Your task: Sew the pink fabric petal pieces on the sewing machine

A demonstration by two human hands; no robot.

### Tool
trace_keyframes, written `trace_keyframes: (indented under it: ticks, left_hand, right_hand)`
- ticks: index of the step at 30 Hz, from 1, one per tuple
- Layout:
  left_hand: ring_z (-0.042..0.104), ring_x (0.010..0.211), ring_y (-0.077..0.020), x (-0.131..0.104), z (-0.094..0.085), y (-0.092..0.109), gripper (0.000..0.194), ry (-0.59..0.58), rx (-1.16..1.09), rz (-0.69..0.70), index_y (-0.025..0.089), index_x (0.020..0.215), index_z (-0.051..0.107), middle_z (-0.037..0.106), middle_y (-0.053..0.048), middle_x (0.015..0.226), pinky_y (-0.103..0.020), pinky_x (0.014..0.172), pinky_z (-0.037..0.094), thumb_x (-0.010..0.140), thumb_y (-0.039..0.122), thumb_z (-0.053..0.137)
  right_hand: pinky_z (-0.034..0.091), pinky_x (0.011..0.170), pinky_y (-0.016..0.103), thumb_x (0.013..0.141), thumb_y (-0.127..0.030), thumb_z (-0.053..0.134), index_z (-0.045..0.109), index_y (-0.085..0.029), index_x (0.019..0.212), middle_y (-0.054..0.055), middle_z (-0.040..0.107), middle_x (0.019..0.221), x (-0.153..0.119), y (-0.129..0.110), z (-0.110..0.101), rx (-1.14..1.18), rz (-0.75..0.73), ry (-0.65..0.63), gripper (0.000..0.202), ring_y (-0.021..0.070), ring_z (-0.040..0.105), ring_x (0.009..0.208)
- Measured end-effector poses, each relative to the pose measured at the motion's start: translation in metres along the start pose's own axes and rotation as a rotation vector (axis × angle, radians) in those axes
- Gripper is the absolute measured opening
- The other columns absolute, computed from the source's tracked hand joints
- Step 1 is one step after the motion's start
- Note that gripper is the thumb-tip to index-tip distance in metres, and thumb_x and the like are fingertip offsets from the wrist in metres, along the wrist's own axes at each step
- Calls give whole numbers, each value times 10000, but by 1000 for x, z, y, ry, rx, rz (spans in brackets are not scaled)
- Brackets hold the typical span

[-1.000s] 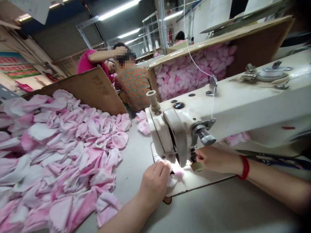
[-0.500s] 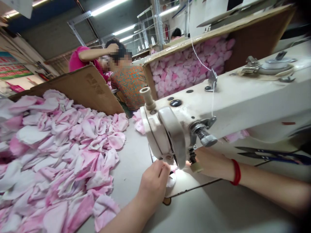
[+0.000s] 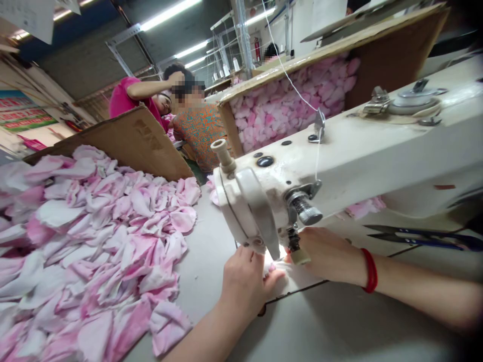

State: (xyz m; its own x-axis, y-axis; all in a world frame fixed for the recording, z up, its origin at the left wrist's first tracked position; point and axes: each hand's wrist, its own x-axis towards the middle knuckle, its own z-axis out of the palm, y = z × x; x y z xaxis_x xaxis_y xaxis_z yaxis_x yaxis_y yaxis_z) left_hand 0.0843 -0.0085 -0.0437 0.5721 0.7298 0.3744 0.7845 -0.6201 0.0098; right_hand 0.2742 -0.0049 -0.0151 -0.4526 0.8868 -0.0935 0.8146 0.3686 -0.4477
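Note:
A white sewing machine stands across the table, its needle area brightly lit and mostly behind the head. Under it, my left hand grips a small pink and white fabric piece between thumb and fingers; only a bit of the cloth shows. My right hand, with a red band on the wrist, reaches in from the other side. Its fingertips are hidden behind the presser spring and the machine head, so what they touch does not show.
A large heap of pink and white fabric pieces covers the left, against a cardboard flap. Thread snips lie on the right. Behind the machine stands a carton of similar pieces. Two people are beyond the heap.
My left thumb now stretches rightward over the fabric, which showed more before. My right hand has shifted slightly at the machine. The view has moved a little.

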Motion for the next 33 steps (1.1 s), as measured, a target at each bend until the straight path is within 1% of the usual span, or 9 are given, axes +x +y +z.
trace_keyframes:
  ticks: [3,5,9,11,18,22,27,30,33]
  left_hand:
    - [540,567,-179,1,1,-10,72,-17,-13,8,190,736,544,570,-32,651,-245,469,386,776,213,489]
    - [528,550,-168,1,-2,-18,153,-6,-5,38,191,684,546,561,-25,622,-250,492,389,785,137,445]
    - [547,679,-187,1,-6,-20,205,90,16,294,158,759,568,574,-39,664,-315,658,423,830,81,392]
    - [543,705,-182,-1,-5,-18,241,96,9,360,139,819,566,572,-48,681,-306,671,422,853,67,338]
    - [472,590,-170,-6,5,-13,301,145,-47,147,155,827,564,531,-44,649,-259,538,384,835,55,280]
    - [480,616,-167,-7,6,-13,307,152,-104,138,153,825,572,540,-46,675,-260,560,394,846,71,278]
    - [513,664,-150,-8,5,-11,255,79,-228,87,193,837,587,572,-21,741,-250,606,427,882,160,338]
    - [519,702,-154,-8,3,-13,238,35,-317,90,206,892,591,581,-21,770,-261,631,440,876,158,358]
    - [522,739,-159,-7,1,-13,278,14,-358,96,198,914,593,587,-32,794,-273,656,451,846,89,347]
  right_hand:
    - [203,473,254,714,-134,431,584,-163,591,62,629,646,-2,-3,-5,2,24,12,199,158,542,595]
    - [198,464,250,713,-132,425,586,-161,590,64,626,638,-4,-6,-9,10,39,21,205,152,538,584]
    - [221,483,244,713,-144,436,595,-156,626,79,637,688,-6,-10,-15,23,79,-14,182,164,547,619]
    - [221,490,246,711,-159,447,587,-154,624,85,638,695,-7,-11,-17,21,87,-27,164,172,546,626]
    - [216,486,240,708,-160,449,519,-165,597,55,600,646,-9,-8,-22,155,182,-30,130,151,501,599]
    - [214,484,242,721,-197,443,518,-178,605,44,582,620,-4,-3,-11,103,200,28,139,151,494,579]
    - [206,473,243,709,-219,471,556,-192,621,25,556,566,6,5,7,29,241,29,126,152,482,544]
    - [204,458,240,726,-289,476,557,-199,578,3,504,486,7,5,4,15,249,9,191,137,434,471]
    - [201,458,244,742,-284,453,555,-200,556,0,478,454,6,2,-2,-3,248,-10,229,130,401,441]
